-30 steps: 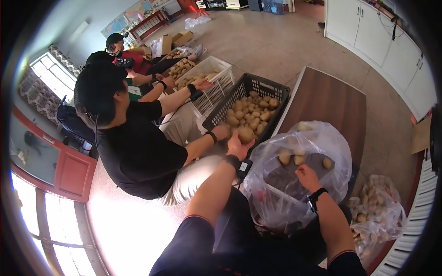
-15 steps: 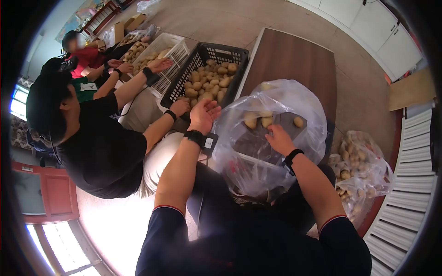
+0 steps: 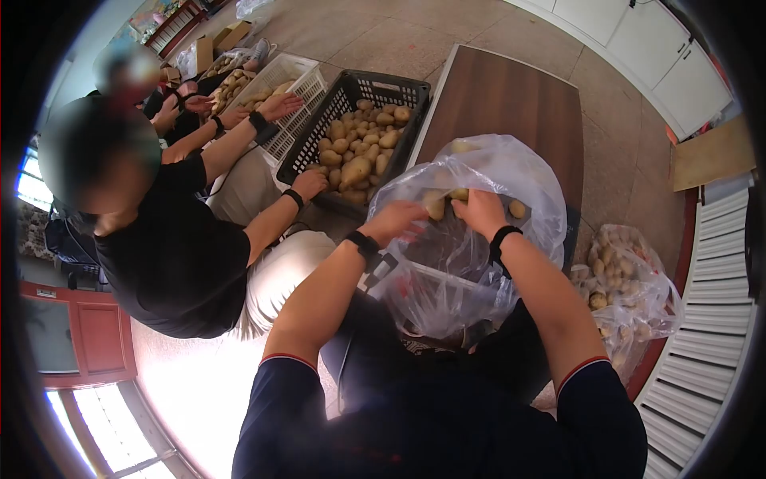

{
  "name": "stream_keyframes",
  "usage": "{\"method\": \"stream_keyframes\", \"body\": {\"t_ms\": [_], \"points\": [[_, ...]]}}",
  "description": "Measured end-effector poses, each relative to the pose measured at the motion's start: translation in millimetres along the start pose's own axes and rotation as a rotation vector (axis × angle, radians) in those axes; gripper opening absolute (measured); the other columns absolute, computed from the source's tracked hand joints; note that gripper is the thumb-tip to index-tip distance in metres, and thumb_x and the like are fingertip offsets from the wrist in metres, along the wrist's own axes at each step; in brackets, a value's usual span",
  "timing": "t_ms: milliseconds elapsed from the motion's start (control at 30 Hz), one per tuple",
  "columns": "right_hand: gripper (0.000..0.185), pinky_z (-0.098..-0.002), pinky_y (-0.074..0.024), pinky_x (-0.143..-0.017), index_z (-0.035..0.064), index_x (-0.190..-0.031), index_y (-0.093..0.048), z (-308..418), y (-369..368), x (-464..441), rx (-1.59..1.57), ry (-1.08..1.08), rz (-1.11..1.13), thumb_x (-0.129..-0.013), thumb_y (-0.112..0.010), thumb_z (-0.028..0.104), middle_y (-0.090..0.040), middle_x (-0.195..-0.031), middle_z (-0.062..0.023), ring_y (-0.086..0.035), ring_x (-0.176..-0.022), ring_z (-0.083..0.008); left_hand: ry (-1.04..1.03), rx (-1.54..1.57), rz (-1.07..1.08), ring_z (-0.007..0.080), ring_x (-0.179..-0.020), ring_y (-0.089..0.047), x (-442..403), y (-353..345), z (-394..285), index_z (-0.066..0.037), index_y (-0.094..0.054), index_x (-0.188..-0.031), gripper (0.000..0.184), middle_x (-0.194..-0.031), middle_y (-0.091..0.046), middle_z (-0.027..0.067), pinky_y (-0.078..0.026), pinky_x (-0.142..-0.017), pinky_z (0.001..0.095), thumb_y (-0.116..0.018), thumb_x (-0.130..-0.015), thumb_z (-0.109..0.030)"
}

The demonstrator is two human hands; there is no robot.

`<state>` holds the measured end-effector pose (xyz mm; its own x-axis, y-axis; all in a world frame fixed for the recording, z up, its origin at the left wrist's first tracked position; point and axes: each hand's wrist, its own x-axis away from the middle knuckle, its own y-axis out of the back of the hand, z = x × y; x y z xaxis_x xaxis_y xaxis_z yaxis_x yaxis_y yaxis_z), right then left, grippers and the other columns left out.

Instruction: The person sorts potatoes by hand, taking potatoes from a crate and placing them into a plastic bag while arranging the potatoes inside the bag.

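A clear plastic bag [image 3: 511, 164] lies open in front of me with several potatoes at its mouth. My right hand [image 3: 484, 214] reaches into the bag, fingers curled over a potato that they mostly cover. Beside its fingertips sits another potato [image 3: 433, 205], and a small potato [image 3: 517, 209] rests just to the right of the hand. My left hand [image 3: 396, 221] is at the bag's left edge, blurred, its fingers stretched toward the potatoes and holding nothing visible.
A black crate [image 3: 297, 160] of potatoes stands to the left, a white crate [image 3: 315, 84] beyond it. Behind the bag is a brown board [image 3: 511, 88]. A filled potato bag [image 3: 618, 271] sits at right. A co-worker [image 3: 171, 215] sits close on my left.
My left hand has swung right and down from beside the black crate to the bag. My right hand has moved slightly forward, closing over the middle potato. The co-worker's head has turned.
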<state>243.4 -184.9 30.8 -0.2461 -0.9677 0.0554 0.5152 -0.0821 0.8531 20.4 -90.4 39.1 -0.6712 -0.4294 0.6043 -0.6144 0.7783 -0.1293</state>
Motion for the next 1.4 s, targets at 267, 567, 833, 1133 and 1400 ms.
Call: {"method": "stream_keyframes", "body": {"t_ms": [267, 567, 833, 1133, 1400], "points": [[0.055, -0.0390, -0.0488, -0.090, 0.0069, -0.126, -0.057, -67.2, -7.7, -59.9, -0.346, -0.100, 0.283, -0.090, -0.056, 0.049, -0.057, -0.129, -0.0106, -0.058, -0.112, -0.0259, -0.131, -0.090, -0.148, 0.0162, -0.110, -0.052, -2.7, 3.2, -13.6, -0.010, -0.057, -0.128, 0.043, -0.123, -0.057, 0.0023, -0.045, -0.087, 0.0337, -0.058, -0.092, -0.032], [0.059, -0.0387, -0.0523, -0.082, 0.0086, -0.130, -0.054, -32.3, 78.5, -53.4, -0.129, -0.169, 0.575, -0.090, -0.057, 0.051, -0.055, -0.131, -0.0099, -0.057, -0.112, -0.0245, -0.155, -0.003, -0.152, 0.0162, -0.116, -0.049, -4.3, 5.7, -17.6, -0.009, -0.056, -0.129, 0.043, -0.126, -0.055, 0.0038, -0.043, -0.094, 0.0361, -0.059, -0.092, -0.029], [0.061, -0.0377, -0.0559, -0.074, 0.0085, -0.136, -0.048, 22.5, 140.4, -35.7, -0.060, -0.151, 0.981, -0.091, -0.058, 0.048, -0.054, -0.132, -0.0112, -0.058, -0.111, -0.0231, -0.187, 0.134, -0.199, 0.0160, -0.109, -0.052, -5.7, 4.9, -15.2, -0.006, -0.058, -0.120, 0.035, -0.114, -0.057, 0.0034, -0.044, -0.093, 0.0367, -0.060, -0.091, -0.025], [0.063, -0.0331, -0.0567, -0.051, -0.0021, -0.138, -0.041, 122.2, 240.3, -41.4, -0.151, -0.022, 1.218, -0.092, -0.059, 0.038, -0.054, -0.130, -0.0165, -0.068, -0.096, -0.0259, -0.252, 0.248, -0.214, 0.0158, -0.106, -0.053, -10.5, 7.5, -16.8, -0.007, -0.059, -0.116, 0.032, -0.110, -0.059, 0.0010, -0.044, -0.091, 0.0365, -0.062, -0.090, -0.024], [0.053, -0.0301, -0.0555, -0.047, -0.0002, -0.126, -0.053, 151.2, 165.7, -36.5, -0.421, 0.110, 1.170, -0.093, -0.056, 0.041, -0.061, -0.121, -0.0152, -0.069, -0.092, -0.0243, -0.351, 0.287, -0.207, 0.0132, -0.101, -0.051, -16.1, 22.1, -10.9, -0.013, -0.061, -0.107, 0.024, -0.103, -0.057, -0.0020, -0.041, -0.090, 0.0348, -0.059, -0.088, -0.027]]}}
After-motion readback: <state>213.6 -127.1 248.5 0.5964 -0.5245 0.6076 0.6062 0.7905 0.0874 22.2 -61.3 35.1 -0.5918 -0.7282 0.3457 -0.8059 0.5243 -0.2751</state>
